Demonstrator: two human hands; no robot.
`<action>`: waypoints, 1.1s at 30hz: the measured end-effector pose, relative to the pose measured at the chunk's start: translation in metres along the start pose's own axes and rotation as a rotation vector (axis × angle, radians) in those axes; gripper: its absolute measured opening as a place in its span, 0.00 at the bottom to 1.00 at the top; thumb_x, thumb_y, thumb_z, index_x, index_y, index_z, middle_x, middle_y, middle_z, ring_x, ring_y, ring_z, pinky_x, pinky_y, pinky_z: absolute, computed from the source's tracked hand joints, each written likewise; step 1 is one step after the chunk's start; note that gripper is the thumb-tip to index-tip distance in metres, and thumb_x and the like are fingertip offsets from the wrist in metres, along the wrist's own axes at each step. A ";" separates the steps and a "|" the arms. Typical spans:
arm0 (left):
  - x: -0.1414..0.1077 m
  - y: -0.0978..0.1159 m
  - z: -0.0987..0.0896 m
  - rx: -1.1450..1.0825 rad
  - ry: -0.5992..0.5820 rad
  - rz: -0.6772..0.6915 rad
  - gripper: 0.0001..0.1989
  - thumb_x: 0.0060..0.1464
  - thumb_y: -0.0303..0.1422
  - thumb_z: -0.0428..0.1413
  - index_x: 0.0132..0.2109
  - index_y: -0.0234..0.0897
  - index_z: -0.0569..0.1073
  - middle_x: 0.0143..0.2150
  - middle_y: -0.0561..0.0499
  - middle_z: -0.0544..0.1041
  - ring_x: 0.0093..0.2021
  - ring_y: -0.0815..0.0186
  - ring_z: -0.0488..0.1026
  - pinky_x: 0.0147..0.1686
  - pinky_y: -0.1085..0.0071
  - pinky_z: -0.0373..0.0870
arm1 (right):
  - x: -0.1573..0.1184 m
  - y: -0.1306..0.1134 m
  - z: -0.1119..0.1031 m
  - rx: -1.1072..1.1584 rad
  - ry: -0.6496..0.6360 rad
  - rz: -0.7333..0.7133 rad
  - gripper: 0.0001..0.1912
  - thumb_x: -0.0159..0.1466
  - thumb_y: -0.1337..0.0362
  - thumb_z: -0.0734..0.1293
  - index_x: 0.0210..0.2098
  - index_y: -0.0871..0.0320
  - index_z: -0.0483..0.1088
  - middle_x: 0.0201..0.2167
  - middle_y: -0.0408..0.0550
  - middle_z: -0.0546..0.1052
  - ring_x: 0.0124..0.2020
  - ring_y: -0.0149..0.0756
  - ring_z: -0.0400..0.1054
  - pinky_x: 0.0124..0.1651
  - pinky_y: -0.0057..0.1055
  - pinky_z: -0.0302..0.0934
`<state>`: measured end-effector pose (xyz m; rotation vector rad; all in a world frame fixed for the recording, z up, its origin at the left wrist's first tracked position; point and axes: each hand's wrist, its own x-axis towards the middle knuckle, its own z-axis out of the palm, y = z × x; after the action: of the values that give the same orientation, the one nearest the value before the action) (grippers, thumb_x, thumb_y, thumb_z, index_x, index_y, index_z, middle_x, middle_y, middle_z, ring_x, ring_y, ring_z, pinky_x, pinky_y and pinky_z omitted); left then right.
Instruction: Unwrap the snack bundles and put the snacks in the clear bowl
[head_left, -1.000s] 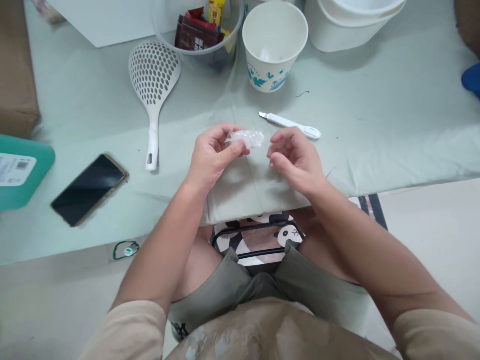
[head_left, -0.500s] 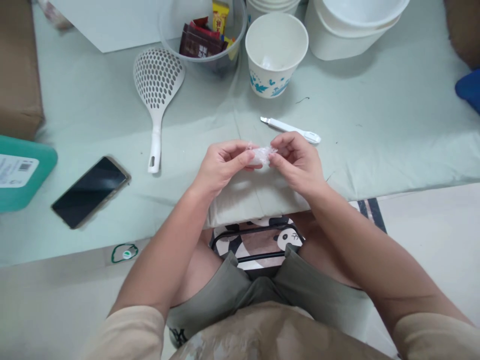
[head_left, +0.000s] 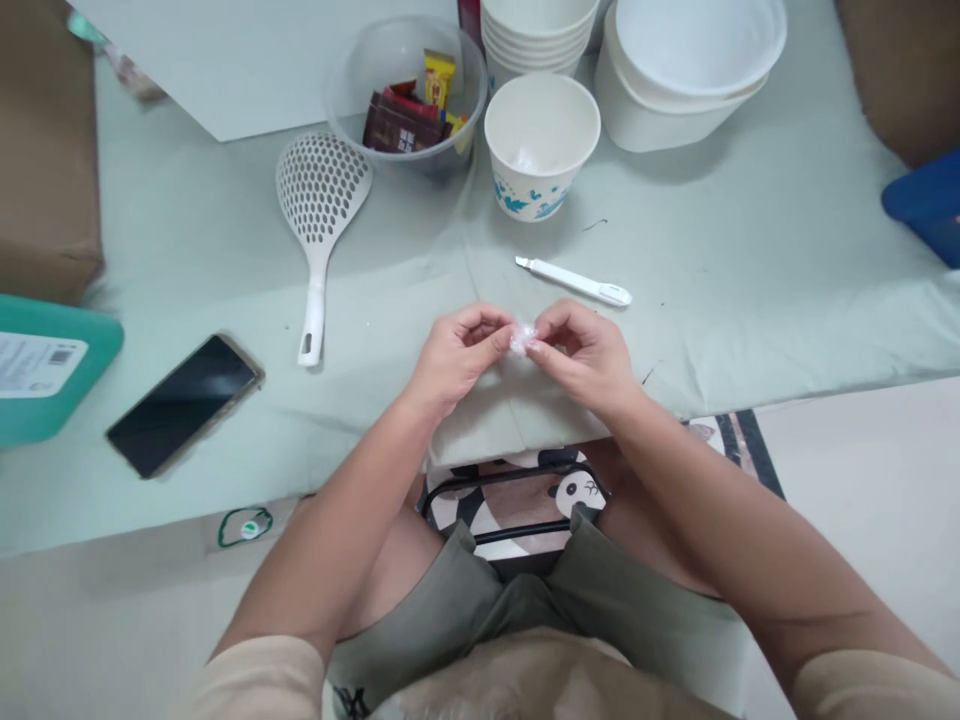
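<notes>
A small crumpled piece of clear plastic wrap (head_left: 523,338) is pinched between both hands above the front edge of the cloth-covered table. My left hand (head_left: 466,358) grips its left side with thumb and forefinger. On the other side, my right hand (head_left: 581,352) pinches it the same way. Just beyond the hands lies a white utility knife (head_left: 574,281), its blade end pointing left. Behind the knife stands a paper cup (head_left: 536,190) with blue leaf prints and something clear inside.
A skimmer (head_left: 316,290), a phone (head_left: 184,405) and a green container (head_left: 67,370) are on the left. Behind are a clear bowl (head_left: 345,90) with wrapped snacks, stacked cups (head_left: 540,45) and white tubs (head_left: 660,125). A blue object (head_left: 930,205) sits at the right edge.
The two hands have come closer together, and the plastic between them looks more bunched up. The whole view has shifted slightly, so the table items appear lower.
</notes>
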<state>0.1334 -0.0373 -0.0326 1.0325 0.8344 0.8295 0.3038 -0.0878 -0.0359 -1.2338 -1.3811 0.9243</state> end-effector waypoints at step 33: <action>0.146 0.109 0.039 0.641 0.168 0.370 0.35 0.42 0.10 0.66 0.58 0.31 0.71 0.65 0.47 0.74 0.59 0.68 0.75 0.58 0.73 0.73 | -0.002 -0.009 0.019 -0.225 0.108 -0.383 0.06 0.68 0.68 0.61 0.45 0.56 0.67 0.36 0.46 0.77 0.36 0.33 0.72 0.40 0.32 0.65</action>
<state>0.2120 0.1073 0.0538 1.7360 1.1060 0.9948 0.2830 -0.0900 -0.0311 -1.1098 -1.5934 0.4403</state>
